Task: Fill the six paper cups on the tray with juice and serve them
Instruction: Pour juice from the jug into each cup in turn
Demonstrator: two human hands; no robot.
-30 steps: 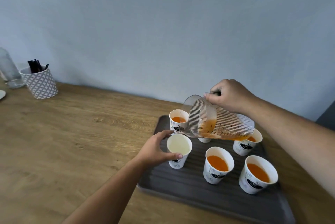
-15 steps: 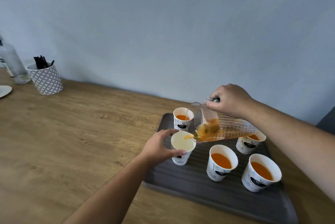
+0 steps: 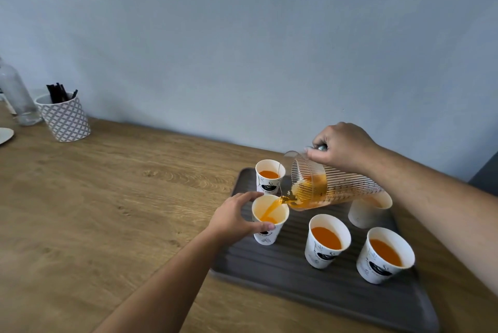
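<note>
A dark grey ribbed tray (image 3: 296, 276) lies on the wooden table and carries white paper cups. My left hand (image 3: 233, 218) grips the front-left cup (image 3: 269, 235) by its side. My right hand (image 3: 341, 148) holds a clear ribbed pitcher (image 3: 331, 187) tipped far over to the left, and orange juice streams from its spout into that cup. The back-left cup (image 3: 269, 177), the front-middle cup (image 3: 327, 242) and the front-right cup (image 3: 384, 255) hold juice. A back-right cup (image 3: 367, 212) shows partly behind the pitcher. Any cup under the pitcher is hidden.
At the far left of the table stand a patterned holder (image 3: 66, 118) with dark sticks, a clear glass bottle (image 3: 17, 98) and the edge of a white plate (image 3: 5, 135). A pale blue wall runs right behind the table. Bare wood (image 3: 107, 211) stretches left of the tray.
The pitcher has tipped further and dropped toward the front-left cup. Juice now streams into that cup, which was empty a second ago. My left hand has kept its hold.
</note>
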